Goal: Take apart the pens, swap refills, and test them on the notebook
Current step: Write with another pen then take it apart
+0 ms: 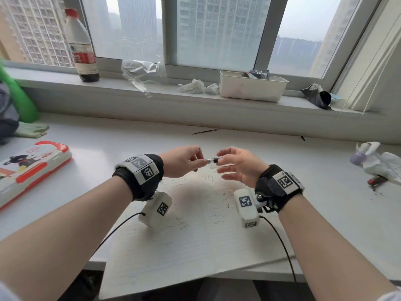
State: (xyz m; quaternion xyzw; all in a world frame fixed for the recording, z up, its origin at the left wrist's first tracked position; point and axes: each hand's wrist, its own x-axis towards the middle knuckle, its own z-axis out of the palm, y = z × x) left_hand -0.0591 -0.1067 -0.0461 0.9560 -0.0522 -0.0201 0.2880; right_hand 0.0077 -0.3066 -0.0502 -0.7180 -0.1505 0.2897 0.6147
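Note:
A short black and clear pen (pixel 212 160) hangs level in the air between my two hands, above the open notebook (pixel 195 235). My left hand (pixel 182 161) pinches its left end, and a dark pen part sticks out below those fingers. My right hand (pixel 238 165) grips the right end with thumb and forefinger, the other fingers spread. The notebook pages carry several scribbles. Both wrists wear black bands with white marker blocks.
A red and white pencil case (pixel 28 168) lies at the left. Crumpled paper and a small dark item (pixel 377 181) sit at the right. On the sill stand a bottle (pixel 81 46), a white tub (pixel 251 86) and tissues. A thin black refill (pixel 205 131) lies beyond the hands.

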